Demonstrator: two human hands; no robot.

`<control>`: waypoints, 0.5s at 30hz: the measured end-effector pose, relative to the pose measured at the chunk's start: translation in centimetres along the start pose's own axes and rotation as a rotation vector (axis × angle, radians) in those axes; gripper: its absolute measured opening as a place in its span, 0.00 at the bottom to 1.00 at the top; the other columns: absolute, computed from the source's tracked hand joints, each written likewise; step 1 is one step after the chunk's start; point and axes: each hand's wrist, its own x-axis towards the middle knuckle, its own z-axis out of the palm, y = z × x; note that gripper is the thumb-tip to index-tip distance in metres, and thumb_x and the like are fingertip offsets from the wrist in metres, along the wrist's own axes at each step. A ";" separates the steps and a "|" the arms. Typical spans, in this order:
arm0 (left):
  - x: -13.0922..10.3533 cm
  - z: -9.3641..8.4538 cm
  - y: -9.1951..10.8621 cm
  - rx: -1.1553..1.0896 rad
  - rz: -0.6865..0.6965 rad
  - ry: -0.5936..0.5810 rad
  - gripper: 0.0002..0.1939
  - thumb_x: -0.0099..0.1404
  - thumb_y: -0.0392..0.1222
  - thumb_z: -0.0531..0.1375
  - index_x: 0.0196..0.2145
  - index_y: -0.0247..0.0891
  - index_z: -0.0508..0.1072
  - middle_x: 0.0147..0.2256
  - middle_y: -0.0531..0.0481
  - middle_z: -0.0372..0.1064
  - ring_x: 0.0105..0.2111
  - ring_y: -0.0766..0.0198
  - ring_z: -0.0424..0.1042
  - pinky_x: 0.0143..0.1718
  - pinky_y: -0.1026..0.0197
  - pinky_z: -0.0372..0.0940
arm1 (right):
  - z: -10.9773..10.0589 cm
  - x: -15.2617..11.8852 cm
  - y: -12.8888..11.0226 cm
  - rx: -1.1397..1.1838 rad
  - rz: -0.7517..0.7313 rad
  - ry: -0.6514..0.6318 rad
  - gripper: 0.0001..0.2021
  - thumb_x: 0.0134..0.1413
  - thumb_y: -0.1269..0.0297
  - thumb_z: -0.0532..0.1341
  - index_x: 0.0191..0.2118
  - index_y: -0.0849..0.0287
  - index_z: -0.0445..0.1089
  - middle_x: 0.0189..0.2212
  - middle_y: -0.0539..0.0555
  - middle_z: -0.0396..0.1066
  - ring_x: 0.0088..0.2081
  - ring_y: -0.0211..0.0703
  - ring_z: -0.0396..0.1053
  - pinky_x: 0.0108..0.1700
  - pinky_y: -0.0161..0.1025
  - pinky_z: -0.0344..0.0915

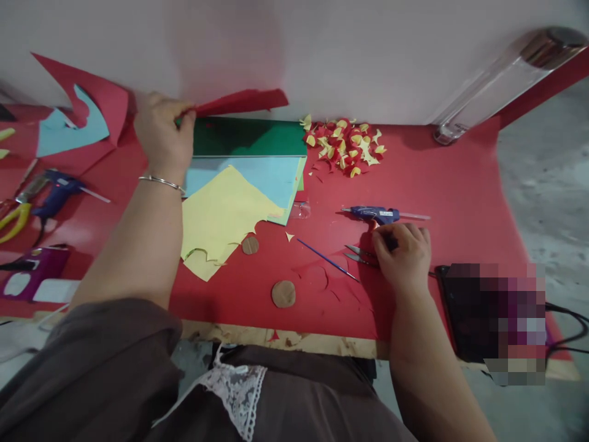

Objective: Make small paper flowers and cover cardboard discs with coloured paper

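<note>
My left hand (168,132) pinches the edge of a red paper sheet (243,103), lifted against the pale wall. Below it lie a green sheet (248,136), light blue paper (257,175) and a yellow sheet (221,215) with curved cuts along its lower edge. My right hand (404,255) rests low over the table, fingers curled around the handles of small scissors (359,255); the blades point left and the handles are mostly hidden. Just above that hand lies a blue glue gun (375,214) with a clear stick in its back.
Red and yellow paper cuttings (345,144) are heaped at the back. Two brown discs (283,294) and a thin blue stick (327,260) lie in front. Another glue gun (59,187) and yellow-handled pliers (18,218) are left. A clear tube (497,86) leans at right.
</note>
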 end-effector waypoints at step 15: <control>-16.3 0.9 14.2 -0.168 0.424 -0.052 0.19 0.72 0.39 0.65 0.58 0.54 0.83 0.58 0.51 0.81 0.55 0.50 0.81 0.59 0.44 0.77 | -1.5 -0.2 -4.6 0.481 0.222 -0.056 0.15 0.68 0.48 0.64 0.39 0.53 0.77 0.34 0.54 0.77 0.35 0.48 0.73 0.41 0.46 0.70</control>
